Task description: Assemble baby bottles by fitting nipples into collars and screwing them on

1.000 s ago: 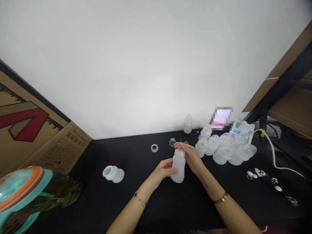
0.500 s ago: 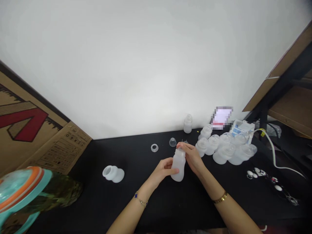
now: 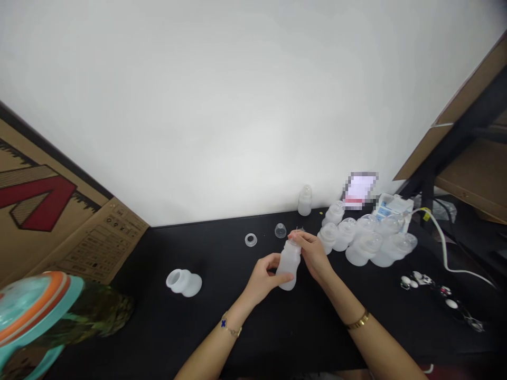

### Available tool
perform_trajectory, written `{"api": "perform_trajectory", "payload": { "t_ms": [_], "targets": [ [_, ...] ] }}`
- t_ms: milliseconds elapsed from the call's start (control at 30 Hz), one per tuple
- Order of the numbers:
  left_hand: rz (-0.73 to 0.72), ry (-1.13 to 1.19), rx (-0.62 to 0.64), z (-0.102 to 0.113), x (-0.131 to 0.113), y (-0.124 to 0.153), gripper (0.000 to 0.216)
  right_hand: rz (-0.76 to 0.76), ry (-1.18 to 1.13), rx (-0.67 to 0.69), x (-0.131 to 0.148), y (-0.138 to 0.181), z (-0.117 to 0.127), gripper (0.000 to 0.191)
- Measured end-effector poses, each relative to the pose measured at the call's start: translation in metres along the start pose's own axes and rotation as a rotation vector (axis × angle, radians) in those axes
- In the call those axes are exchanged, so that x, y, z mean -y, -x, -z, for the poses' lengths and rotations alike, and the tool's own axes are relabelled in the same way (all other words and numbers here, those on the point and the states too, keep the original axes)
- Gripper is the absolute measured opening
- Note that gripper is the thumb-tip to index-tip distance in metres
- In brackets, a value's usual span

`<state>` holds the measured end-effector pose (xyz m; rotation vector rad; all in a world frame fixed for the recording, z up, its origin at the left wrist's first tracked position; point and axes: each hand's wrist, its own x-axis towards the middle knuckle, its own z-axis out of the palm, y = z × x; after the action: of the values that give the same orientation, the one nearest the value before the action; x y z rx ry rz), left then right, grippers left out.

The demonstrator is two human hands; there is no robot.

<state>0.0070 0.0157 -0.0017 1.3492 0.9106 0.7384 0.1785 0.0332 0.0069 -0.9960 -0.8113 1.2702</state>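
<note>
My left hand (image 3: 264, 277) is wrapped round the body of a frosted white baby bottle (image 3: 289, 265), its thumb across the front. The bottle tilts slightly to the right, held over the black table. At its top, the fingers of my right hand (image 3: 311, 250) close on the neck and mouth, which hides what is under the fingertips. Behind the bottle lie a clear dome cap (image 3: 280, 230) and a translucent ring (image 3: 251, 240). Off to the left, an open bottle without a top (image 3: 184, 283) lies on its side.
Several capped bottles (image 3: 363, 248) cluster at the right, with one capped bottle (image 3: 304, 200) by the wall. Behind them are a phone (image 3: 359, 190) and a white-blue packet (image 3: 384, 210). A cable (image 3: 443, 248) and beaded string (image 3: 441, 295) lie right. A jug (image 3: 59, 311) and carton (image 3: 99, 248) stand left.
The bottle has risen slightly and leans a little more to the right. My left hand has moved up slightly with it, while my right hand stays at the bottle's top.
</note>
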Motion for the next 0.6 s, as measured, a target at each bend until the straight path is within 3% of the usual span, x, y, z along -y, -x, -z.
{"api": "perform_trajectory", "payload": {
  "t_ms": [433, 600],
  "targets": [
    [-0.074, -0.205, -0.134, -0.0057, -0.0043, 0.0045, 0.045, 0.16, 0.159, -0.043, 0.0006, 0.0026, -0.0019, 0.019],
    [-0.044, -0.119, -0.077, -0.0045, -0.0036, 0.0032, 0.042, 0.173, 0.181, -0.053, -0.002, 0.0024, -0.0017, 0.022]
  ]
}}
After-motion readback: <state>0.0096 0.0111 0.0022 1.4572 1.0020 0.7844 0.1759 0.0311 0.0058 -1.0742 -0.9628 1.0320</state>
